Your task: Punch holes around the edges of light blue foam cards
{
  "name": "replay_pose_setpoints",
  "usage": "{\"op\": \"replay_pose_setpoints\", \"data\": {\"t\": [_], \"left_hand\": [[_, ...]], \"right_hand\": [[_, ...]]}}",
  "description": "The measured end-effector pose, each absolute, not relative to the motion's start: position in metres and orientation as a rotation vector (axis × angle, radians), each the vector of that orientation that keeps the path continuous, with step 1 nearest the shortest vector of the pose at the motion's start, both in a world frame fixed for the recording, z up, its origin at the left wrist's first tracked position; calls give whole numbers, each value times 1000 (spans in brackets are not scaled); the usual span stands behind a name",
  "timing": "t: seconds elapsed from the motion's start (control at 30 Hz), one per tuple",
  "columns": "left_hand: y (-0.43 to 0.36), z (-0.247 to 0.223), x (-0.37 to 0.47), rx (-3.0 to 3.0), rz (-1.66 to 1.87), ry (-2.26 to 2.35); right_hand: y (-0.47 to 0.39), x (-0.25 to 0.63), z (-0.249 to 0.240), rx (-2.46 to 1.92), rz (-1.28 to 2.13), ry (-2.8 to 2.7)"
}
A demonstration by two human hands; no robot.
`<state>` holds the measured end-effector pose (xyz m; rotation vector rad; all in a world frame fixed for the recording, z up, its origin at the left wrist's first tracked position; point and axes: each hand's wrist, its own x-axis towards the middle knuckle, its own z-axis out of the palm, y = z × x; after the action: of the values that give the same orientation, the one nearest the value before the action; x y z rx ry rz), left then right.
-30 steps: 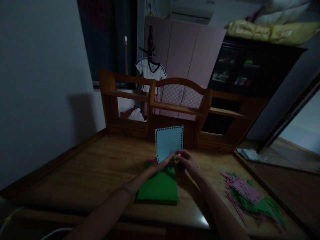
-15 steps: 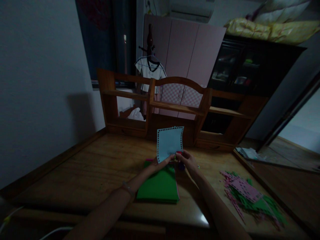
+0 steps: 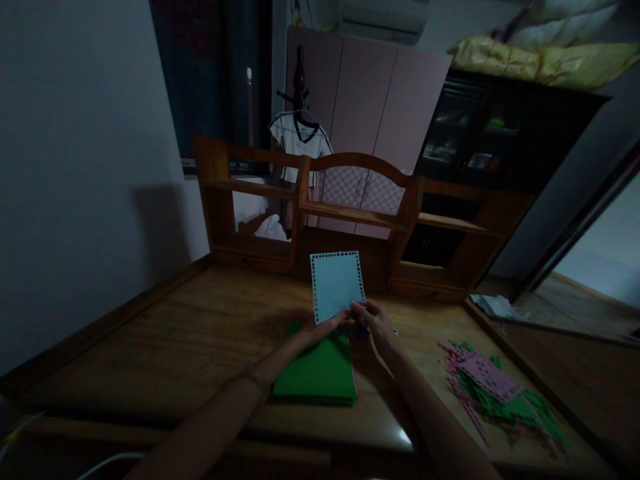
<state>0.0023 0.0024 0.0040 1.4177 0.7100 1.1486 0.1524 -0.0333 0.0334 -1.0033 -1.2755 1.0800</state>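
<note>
A light blue sheet of paper [image 3: 337,283] stands tilted up above the desk, with small holes along its left, top and right edges. My left hand [image 3: 334,323] is closed on its bottom edge. At the sheet's lower right corner, my right hand [image 3: 373,319] is closed around what looks like a small paper punch [image 3: 362,331] with red and dark purple parts, mostly covered by the fingers. Under my left wrist lies a stack of green paper [image 3: 317,370], with pink edges showing at its side and back.
A loose pile of green and pink punched paper strips [image 3: 500,387] lies on the right of the wooden desk [image 3: 165,347]. A tiny pale piece [image 3: 395,332] sits right of my right hand. A wooden shelf unit [image 3: 357,215] borders the desk's back. A white cable [image 3: 110,459] hangs at lower left.
The blue sheet has shifted slightly left and turned to lie flatter toward me. The right fingers have closed down, covering more of the red part.
</note>
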Motion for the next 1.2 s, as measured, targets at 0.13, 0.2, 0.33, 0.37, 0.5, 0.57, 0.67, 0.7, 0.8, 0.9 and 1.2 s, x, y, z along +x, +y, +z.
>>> {"op": "replay_pose_setpoints", "data": {"t": [0.13,0.2,0.33,0.37,0.5,0.57,0.67,0.7,0.8,0.9,1.2], "left_hand": [[0,4,-4,1501,1135,842],[0,4,-5,1519,1161,903],[3,3,-4,1511,1228,917],[3,3,-4,1501,1241,915],[3,4,-3,1439,1304,881],[3,5,-3,1409,1328,866],[3,4,-3,1419,1336,844],[3,4,-3,1430,1330,843],[4,3,-4,1452,1299,859],[3,5,-3,1444,1300,860],[0,8,-2,1443,1317,860]], "right_hand": [[-32,154,35,-1018,1012,-1286],[-31,155,33,-1014,979,-1301],[-28,155,30,-1031,945,-1327],[-27,155,29,-1033,964,-1330],[-25,153,27,-1025,1034,-1342],[-25,153,26,-1021,1033,-1356],[-26,153,26,-1019,1032,-1371],[-26,154,26,-1017,1036,-1373],[-26,154,26,-1018,1052,-1365],[-27,153,28,-1028,1061,-1351],[-32,151,32,-1030,1030,-1346]]}}
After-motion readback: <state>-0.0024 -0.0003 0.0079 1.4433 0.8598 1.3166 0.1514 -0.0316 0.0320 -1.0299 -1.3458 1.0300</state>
